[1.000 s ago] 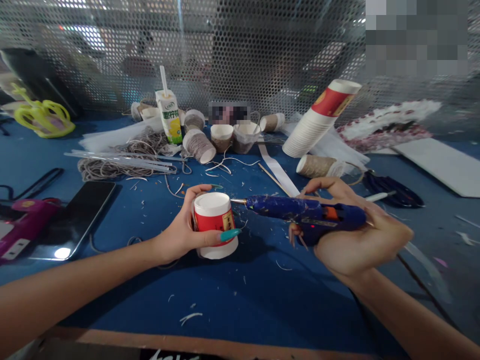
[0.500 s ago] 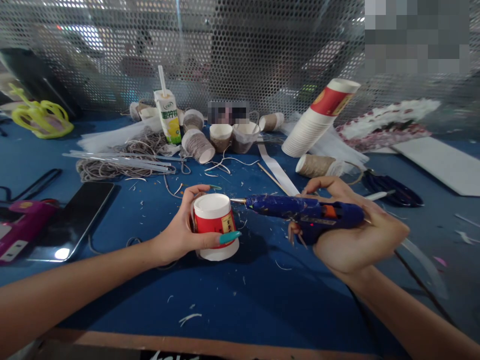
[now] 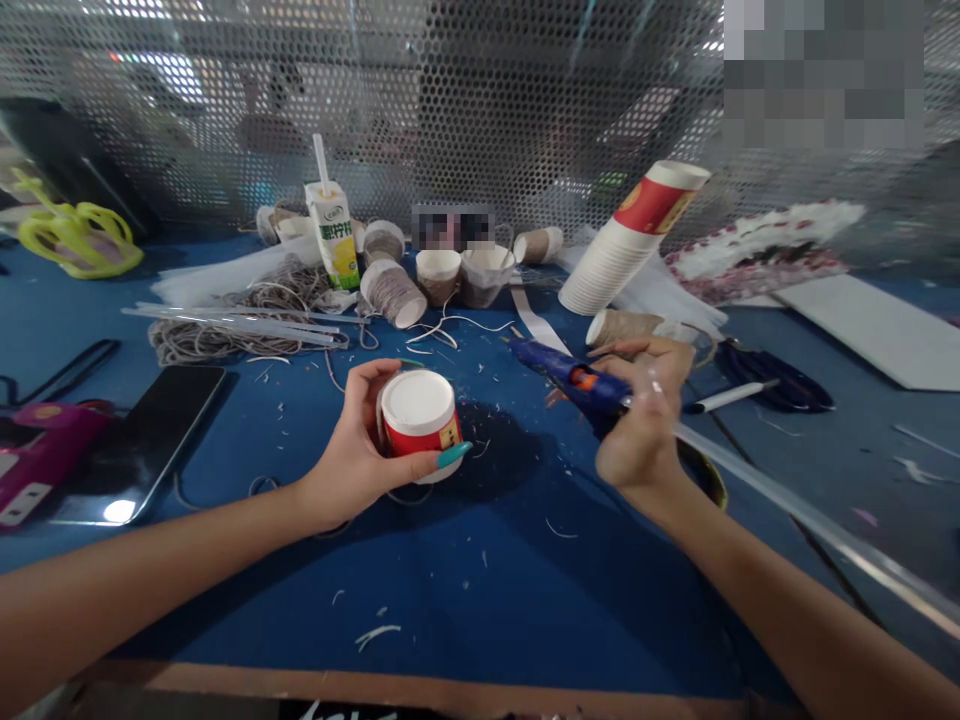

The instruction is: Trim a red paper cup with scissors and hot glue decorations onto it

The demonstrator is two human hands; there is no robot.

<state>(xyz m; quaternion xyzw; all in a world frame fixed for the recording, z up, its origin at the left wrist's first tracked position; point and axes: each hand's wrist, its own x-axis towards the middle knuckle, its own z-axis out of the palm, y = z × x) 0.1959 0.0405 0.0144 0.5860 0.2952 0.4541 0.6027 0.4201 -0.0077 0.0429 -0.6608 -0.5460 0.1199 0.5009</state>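
Note:
My left hand (image 3: 360, 450) is wrapped round an upside-down red and white paper cup (image 3: 417, 420), held just above the blue table (image 3: 480, 590). To its right, my right hand (image 3: 645, 425) grips a blue hot glue gun (image 3: 574, 378). The gun's nozzle points up and to the left, away from the cup, and a clear glue stick trails out of its back toward the lower right.
A leaning stack of paper cups (image 3: 630, 245), twine-wrapped cups (image 3: 394, 293), a milk carton with a straw (image 3: 330, 230), a heap of twine (image 3: 225, 320) and clear glue sticks lie at the back. A phone (image 3: 142, 440) lies at left, a pen (image 3: 724, 398) at right. A perforated metal screen closes the far side.
My right hand has swung the glue gun away from the cup, back and to the right, with the nozzle turned toward the far side. The left hand has tilted the cup slightly.

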